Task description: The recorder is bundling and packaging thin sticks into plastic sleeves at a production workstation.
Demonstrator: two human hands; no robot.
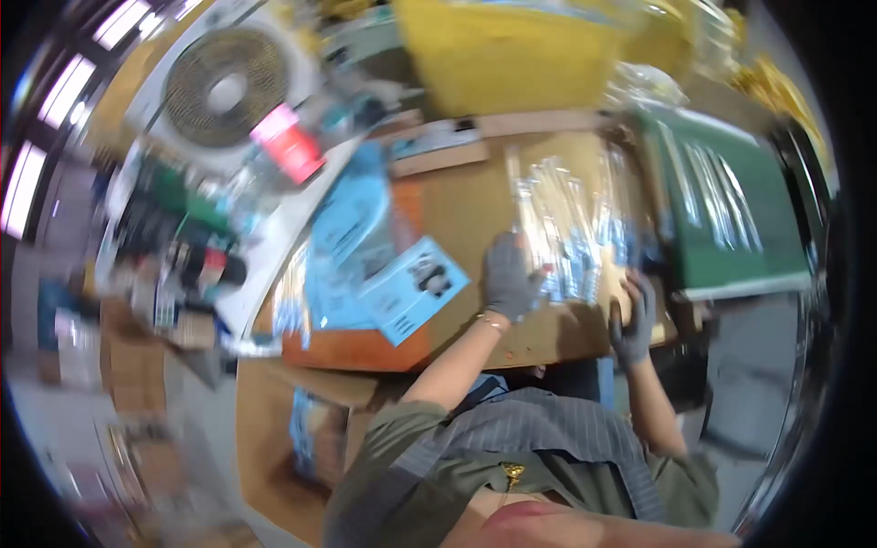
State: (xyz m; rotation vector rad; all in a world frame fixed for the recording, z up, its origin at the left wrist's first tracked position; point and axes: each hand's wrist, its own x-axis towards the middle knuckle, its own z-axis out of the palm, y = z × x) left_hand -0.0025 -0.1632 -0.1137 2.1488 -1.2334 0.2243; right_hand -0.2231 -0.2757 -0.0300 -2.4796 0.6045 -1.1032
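Note:
Many slim, pale sticks in clear shiny wrap with blue lower ends (568,237) lie side by side on the brown cardboard work surface (457,210). At their left edge is my left hand (512,279), in a grey glove, fingers stretched forward and thumb toward the sticks. My right hand (634,320), also gloved in grey, is at their lower right, thumb and fingers apart beside a pale strip (610,283). Blur hides whether either hand touches a stick. To the left, a blue printed sheet (416,290) with a dark picture lies over more blue packaging (343,215).
A green board (731,201) with several wrapped sticks stands at the right. A yellow bin or bag (512,59) is behind the work surface. On the left are a fan (227,91), a pink-red packet (289,144) and a dark bottle (215,267). An open cardboard box (274,438) sits below.

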